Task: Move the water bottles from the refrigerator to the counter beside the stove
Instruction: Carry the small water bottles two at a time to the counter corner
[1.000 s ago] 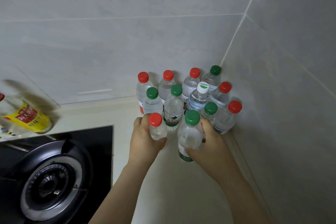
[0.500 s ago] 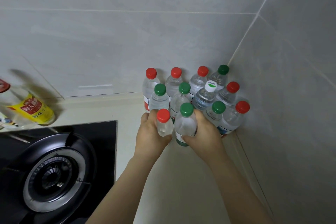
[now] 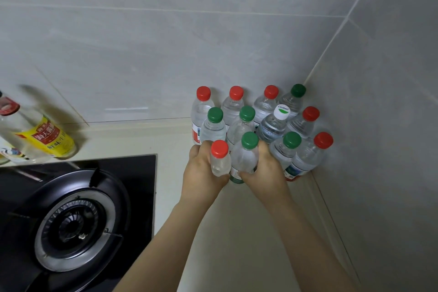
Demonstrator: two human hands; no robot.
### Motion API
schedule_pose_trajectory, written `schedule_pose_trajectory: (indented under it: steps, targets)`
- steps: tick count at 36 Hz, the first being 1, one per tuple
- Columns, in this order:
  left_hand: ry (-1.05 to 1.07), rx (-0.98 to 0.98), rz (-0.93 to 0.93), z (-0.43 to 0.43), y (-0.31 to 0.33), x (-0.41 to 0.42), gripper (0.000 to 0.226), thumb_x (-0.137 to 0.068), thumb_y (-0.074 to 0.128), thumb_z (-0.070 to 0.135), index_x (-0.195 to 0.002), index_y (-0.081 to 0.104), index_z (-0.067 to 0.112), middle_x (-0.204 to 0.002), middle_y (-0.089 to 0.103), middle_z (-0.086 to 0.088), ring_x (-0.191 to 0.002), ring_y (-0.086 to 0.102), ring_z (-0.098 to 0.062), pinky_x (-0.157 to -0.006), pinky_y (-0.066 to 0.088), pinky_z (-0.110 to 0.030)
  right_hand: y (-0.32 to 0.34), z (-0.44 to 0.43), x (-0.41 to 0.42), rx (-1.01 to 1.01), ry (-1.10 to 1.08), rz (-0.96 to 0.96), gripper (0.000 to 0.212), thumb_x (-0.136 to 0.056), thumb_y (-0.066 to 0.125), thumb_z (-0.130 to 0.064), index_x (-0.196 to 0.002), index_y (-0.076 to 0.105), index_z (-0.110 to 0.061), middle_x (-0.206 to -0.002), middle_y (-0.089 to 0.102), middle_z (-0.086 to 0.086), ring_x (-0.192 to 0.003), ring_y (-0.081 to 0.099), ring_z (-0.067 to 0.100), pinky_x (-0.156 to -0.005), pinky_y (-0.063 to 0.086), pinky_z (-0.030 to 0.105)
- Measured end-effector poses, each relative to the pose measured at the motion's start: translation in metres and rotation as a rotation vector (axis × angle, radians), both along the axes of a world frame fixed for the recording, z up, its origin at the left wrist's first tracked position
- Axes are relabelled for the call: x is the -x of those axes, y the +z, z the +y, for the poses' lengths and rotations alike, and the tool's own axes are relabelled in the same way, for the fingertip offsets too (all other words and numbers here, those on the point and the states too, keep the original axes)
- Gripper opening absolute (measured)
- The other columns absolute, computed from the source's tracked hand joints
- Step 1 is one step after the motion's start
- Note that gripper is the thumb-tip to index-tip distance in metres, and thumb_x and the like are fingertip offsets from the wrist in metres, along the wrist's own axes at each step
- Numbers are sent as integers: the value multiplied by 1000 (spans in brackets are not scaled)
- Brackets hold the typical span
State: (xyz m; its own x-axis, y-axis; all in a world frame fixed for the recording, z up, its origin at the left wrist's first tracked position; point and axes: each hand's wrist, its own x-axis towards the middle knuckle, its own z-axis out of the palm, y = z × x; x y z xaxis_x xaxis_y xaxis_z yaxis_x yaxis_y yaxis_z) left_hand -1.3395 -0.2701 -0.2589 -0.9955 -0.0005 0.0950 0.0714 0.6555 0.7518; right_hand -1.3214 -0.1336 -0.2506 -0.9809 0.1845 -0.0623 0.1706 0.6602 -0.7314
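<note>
My left hand (image 3: pixel 202 174) is wrapped round a small red-capped bottle (image 3: pixel 220 162). The fingers (image 3: pixel 205 144) curl behind its far side and are clamped on it, and the cap stands clear above my fist. Its base is hidden by my hand, so I cannot tell whether it rests on the bench (image 3: pixel 237 232).

My right hand (image 3: pixel 266 170) grips a green-capped bottle (image 3: pixel 245 160) just beside it. The fingers (image 3: pixel 263 148) close round the right side and the thumb crosses the lower front. This bottle is upright and its sides touch the red-capped one.

Both bottles sit at the front edge of the cluster of bottles (image 3: pixel 263 106) packed into the far right corner of the bench, where the two tiled walls (image 3: pixel 166 42) meet. Ten bottles stand there upright and close together, most with red or green caps. A white-capped bottle (image 3: pixel 272 125) stands near the middle.

At the left of the bench is the black stove (image 3: pixel 71 220) with its round burner, well apart from the cluster. A yellow-labelled bottle (image 3: pixel 47 137) stands behind the stove, against the back wall.
</note>
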Motion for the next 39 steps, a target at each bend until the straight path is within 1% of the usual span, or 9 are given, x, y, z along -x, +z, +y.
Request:
schedule_pose_trajectory:
  steps: [6,10,17,19,23,27,30,34,39]
  targets:
    - [-6,-4,2,0,-2,1,27,-80,65,17,-101,52,10,-92,55,0,-93,45,-16,-68,41,-26,-2,-1,-2,6,-11,7,64,-73,75,-14,-127,42,-20,-118,59,-3,-107,57,18,-89,48,33]
    - [-6,-11,-13,0,-2,1,29,-78,66,17,-102,51,10,-94,55,0,-94,45,-15,-69,43,-27,-4,-1,-3,10,-38,-5,73,-71,79,-17,-130,37,-23,-119,61,-3,-105,59,19,-88,50,37]
    - [-4,2,-28,0,-2,2,28,-79,66,20,-102,50,13,-93,54,1,-90,43,-13,-64,36,-20,-5,0,-5,-26,-52,-9,56,-73,75,-17,-118,42,-17,-107,64,1,-95,61,22,-78,51,34]
    - [-5,-11,-40,0,-2,2,28,-79,65,21,-102,50,13,-93,54,0,-89,43,-13,-60,33,-17,-6,1,-4,-59,-36,-14,57,-73,76,-20,-118,42,-16,-103,66,3,-92,63,23,-75,52,34]
    - [-14,-31,-59,1,-1,2,32,-79,66,22,-105,50,13,-97,55,-2,-88,40,-12,-63,35,-22,-7,4,-2,-95,-32,-50,62,-72,79,-24,-121,43,-14,-97,69,5,-88,65,25,-73,53,37]
    - [-7,-23,-69,0,-1,2,32,-78,66,25,-103,49,16,-95,54,-2,-84,42,-12,-57,31,-10,-8,5,-2,-161,-45,-89,65,-72,78,-27,-125,44,-14,-97,70,7,-89,65,26,-73,52,35]
    - [-8,-36,-88,0,1,0,33,-78,66,24,-104,49,15,-96,53,-1,-88,45,-14,-61,37,-20,-6,4,-1,-191,-86,-125,69,-71,79,-31,-128,45,-11,-97,70,9,-89,65,27,-73,53,36]
    - [-9,-53,-120,-1,7,-3,34,-77,67,22,-105,49,14,-98,53,0,-92,48,-16,-68,39,-24,-3,3,-4,-129,-101,-127,74,-70,81,-29,-131,42,-12,-102,69,7,-94,64,27,-76,52,36]
    - [-22,-102,-175,-6,13,-8,51,-71,74,20,-114,48,14,-106,52,-2,-101,51,-20,-73,40,-24,-1,2,-14,19,-108,-61,79,-70,79,-22,-136,35,-23,-109,68,-1,-99,65,20,-83,54,39]
